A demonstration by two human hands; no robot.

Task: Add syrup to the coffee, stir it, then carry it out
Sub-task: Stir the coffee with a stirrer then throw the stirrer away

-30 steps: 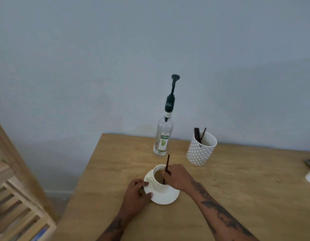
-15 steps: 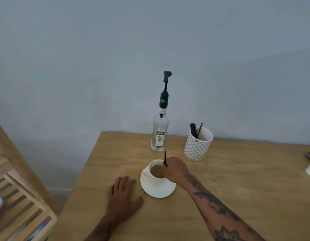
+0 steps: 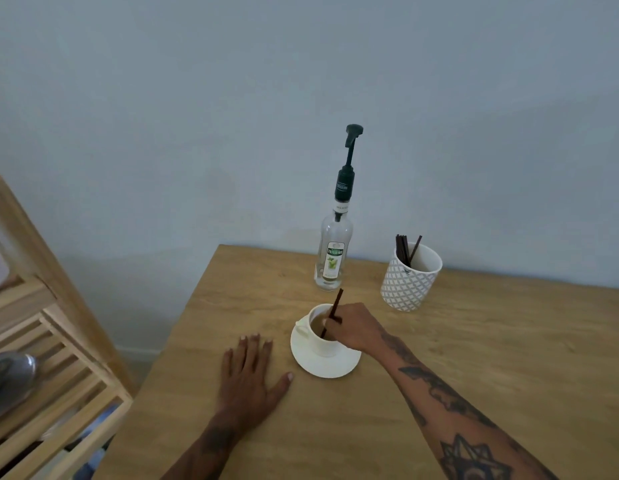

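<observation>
A white coffee cup (image 3: 322, 346) with brown coffee stands on a white saucer (image 3: 323, 367) on the wooden table (image 3: 474, 341). My right hand (image 3: 356, 327) pinches a dark stir stick (image 3: 336, 303) whose lower end dips into the coffee. My left hand (image 3: 249, 379) lies flat on the table just left of the saucer, fingers apart, holding nothing. Behind the cup stands a clear syrup bottle (image 3: 333, 254) with a dark green pump on top.
A white patterned mug (image 3: 410, 278) holding several dark stir sticks stands at the back right of the cup. A wooden slatted shelf (image 3: 41, 358) is to the left of the table, with a grey object on it. A pale wall runs behind the table.
My left hand let go of the saucer and came to rest flat on the table to its left. My right hand keeps moving the stick in the cup.
</observation>
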